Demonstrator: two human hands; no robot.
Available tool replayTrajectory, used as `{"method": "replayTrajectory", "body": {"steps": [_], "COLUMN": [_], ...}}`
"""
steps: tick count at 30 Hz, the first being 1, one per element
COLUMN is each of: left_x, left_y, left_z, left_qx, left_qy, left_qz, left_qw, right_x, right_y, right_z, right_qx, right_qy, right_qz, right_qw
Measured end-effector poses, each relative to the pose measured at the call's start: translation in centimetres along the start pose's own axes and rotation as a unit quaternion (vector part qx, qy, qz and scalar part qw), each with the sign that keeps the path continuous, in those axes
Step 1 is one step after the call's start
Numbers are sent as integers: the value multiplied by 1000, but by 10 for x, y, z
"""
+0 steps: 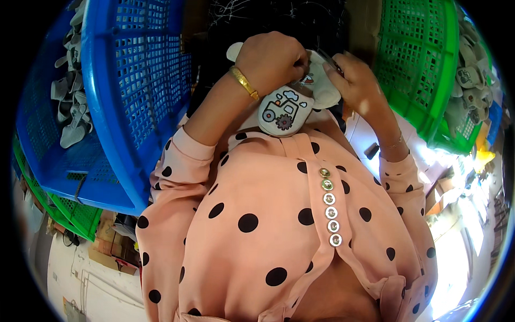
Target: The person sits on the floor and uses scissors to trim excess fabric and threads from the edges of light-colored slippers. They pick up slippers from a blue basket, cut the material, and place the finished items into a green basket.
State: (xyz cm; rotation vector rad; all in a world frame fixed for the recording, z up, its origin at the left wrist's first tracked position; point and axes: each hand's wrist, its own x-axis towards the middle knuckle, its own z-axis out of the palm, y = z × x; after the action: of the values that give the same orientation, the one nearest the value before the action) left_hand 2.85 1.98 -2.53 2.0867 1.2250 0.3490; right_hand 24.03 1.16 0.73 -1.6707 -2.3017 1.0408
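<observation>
Both sets of fingers are pinched onto a little grey bootie (292,104) with a tractor print. The left hand (271,61) is curled tight over its top and the right hand (354,80) grips the far edge, right up against the chest. Blue crate (129,107) on the left and green crate (418,64) on the right, both holding more booties.
</observation>
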Motion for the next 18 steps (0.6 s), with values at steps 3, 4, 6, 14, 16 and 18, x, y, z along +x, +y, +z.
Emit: {"method": "replayTrajectory", "body": {"steps": [3,4,6,14,16,18], "left_x": [6,6,7,3,4,5], "left_y": [2,2,2,1,3,4], "left_z": [-3,-3,-4,9,12,13], "left_qx": [13,16,22,68,86,91], "left_qy": [-29,-33,-39,0,5,3], "left_qz": [-5,-8,-11,33,36,33], "left_qw": [999,999,999,997,996,995], "right_x": [-2,0,4,20,23,25], "right_y": [-5,-8,-15,-38,-36,-38], "right_z": [-9,-15,-31,-49,-47,-45], "right_qx": [-135,-198,-256,-400,-387,-407], "right_qy": [34,48,19,-99,-99,-121], "right_qz": [-29,-47,-119,-262,-295,-288], "right_qw": [990,978,959,873,868,858]}}
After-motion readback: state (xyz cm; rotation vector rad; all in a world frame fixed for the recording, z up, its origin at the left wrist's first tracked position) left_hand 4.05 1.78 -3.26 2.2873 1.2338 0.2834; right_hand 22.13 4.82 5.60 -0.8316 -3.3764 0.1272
